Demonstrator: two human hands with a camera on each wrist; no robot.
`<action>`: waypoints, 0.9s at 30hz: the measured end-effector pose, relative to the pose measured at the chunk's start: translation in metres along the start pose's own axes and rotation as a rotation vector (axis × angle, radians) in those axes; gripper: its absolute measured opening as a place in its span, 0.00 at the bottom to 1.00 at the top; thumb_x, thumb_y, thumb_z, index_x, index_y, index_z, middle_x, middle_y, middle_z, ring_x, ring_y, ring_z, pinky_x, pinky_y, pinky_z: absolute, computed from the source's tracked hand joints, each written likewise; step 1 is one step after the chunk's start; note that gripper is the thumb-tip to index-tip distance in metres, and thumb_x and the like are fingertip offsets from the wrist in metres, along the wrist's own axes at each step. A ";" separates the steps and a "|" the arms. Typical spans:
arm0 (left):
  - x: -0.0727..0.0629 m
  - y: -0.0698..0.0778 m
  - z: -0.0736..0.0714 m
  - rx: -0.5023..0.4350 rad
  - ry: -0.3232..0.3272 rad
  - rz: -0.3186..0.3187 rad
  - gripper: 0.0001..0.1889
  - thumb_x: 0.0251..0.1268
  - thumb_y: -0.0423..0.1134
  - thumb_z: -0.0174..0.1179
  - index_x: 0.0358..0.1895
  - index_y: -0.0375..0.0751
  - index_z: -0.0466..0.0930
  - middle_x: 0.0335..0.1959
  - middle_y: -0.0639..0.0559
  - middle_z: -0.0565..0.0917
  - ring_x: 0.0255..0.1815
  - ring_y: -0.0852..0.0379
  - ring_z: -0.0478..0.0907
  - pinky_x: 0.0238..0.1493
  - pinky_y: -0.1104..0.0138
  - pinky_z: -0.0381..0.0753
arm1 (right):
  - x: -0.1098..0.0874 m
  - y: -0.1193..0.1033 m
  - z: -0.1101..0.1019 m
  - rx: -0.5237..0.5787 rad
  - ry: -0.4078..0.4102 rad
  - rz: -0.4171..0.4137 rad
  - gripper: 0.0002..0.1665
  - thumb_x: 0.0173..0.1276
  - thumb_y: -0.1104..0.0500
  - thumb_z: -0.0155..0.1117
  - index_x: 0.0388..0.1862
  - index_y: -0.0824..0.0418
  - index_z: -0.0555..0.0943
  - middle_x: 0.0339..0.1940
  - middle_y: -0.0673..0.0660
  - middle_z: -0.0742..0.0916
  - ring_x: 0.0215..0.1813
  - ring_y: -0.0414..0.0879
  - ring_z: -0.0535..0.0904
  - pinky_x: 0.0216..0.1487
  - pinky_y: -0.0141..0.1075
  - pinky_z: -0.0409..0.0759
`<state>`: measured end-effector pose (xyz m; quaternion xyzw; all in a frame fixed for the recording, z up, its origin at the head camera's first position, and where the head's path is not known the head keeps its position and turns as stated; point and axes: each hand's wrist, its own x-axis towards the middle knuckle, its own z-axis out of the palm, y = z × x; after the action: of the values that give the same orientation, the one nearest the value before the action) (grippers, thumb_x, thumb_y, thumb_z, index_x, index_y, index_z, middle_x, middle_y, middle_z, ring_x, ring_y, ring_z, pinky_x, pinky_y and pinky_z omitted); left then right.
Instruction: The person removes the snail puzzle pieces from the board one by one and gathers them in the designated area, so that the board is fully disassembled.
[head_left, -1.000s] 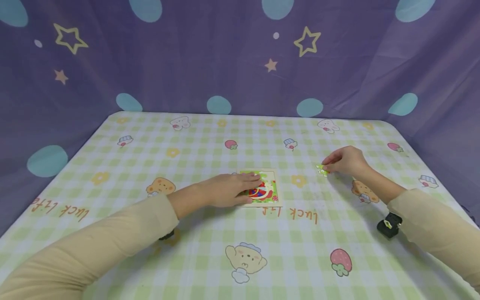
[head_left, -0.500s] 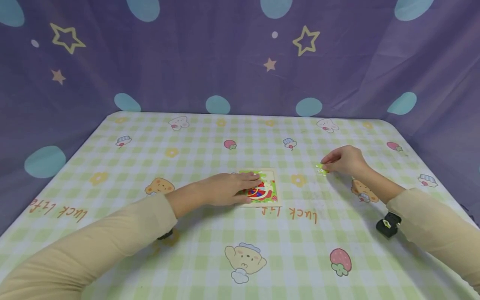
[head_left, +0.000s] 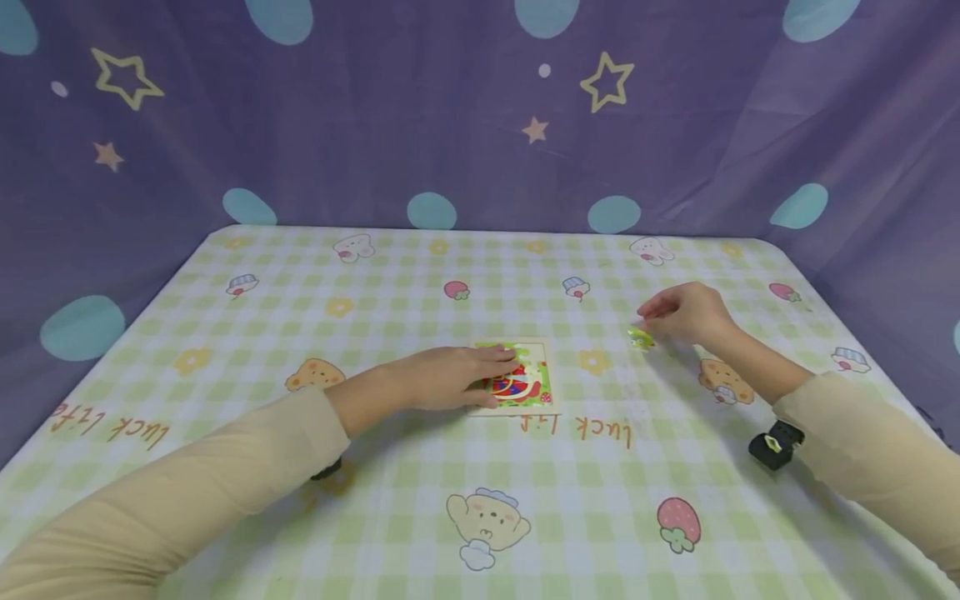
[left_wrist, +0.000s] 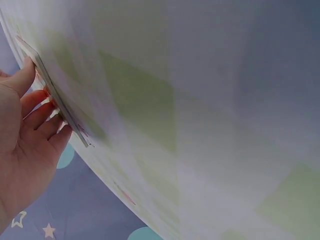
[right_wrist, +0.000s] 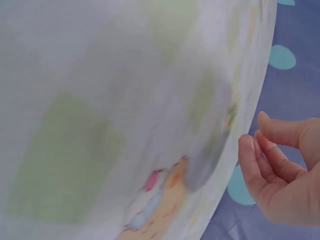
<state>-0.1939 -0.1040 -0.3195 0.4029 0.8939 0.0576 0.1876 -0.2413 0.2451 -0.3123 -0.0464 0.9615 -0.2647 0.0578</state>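
Note:
My left hand (head_left: 450,377) lies over the left part of a small square picture puzzle (head_left: 542,375) with a pale frame and a red, blue and green print. In the left wrist view its fingers (left_wrist: 42,117) stretch across the board, with the thumb near the other end. To the right, a small green puzzle piece (head_left: 641,338) is on the tablecloth, just below the fingertips of my right hand (head_left: 690,315). The right wrist view shows that hand's thumb and fingers (right_wrist: 272,125) bent and apart, with nothing between them, beside the colourful piece (right_wrist: 231,117).
A light green checked tablecloth (head_left: 375,500) with printed cartoons covers the table. Behind it hangs a purple curtain (head_left: 337,125) with stars and dots. A black wrist camera (head_left: 776,446) sits under the right cuff.
My right hand has let go of the green piece and risen slightly, and the piece now looks flatter. The left hand stays on the puzzle. The head view has shifted slightly.

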 end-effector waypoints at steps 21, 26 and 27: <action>0.000 0.000 0.000 -0.020 0.011 0.019 0.34 0.70 0.55 0.51 0.75 0.50 0.55 0.79 0.55 0.52 0.80 0.56 0.50 0.78 0.56 0.57 | -0.002 -0.061 0.030 0.061 -0.100 -0.194 0.14 0.55 0.59 0.74 0.39 0.64 0.86 0.39 0.60 0.91 0.43 0.52 0.88 0.52 0.46 0.82; 0.001 0.000 0.001 -0.024 0.024 0.027 0.34 0.70 0.55 0.51 0.75 0.49 0.56 0.78 0.53 0.53 0.79 0.55 0.51 0.77 0.56 0.58 | -0.003 -0.077 0.040 0.081 -0.154 -0.224 0.13 0.55 0.60 0.74 0.39 0.64 0.86 0.39 0.60 0.91 0.42 0.50 0.88 0.49 0.41 0.84; 0.001 -0.001 0.001 -0.025 0.027 0.029 0.33 0.70 0.54 0.52 0.75 0.49 0.56 0.78 0.53 0.53 0.79 0.54 0.51 0.77 0.56 0.58 | -0.003 -0.080 0.042 0.083 -0.164 -0.235 0.13 0.55 0.61 0.74 0.39 0.64 0.86 0.39 0.60 0.91 0.41 0.49 0.88 0.48 0.40 0.85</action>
<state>-0.1946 -0.1035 -0.3208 0.4126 0.8897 0.0768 0.1797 -0.2282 0.1558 -0.3072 -0.1776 0.9297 -0.3044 0.1069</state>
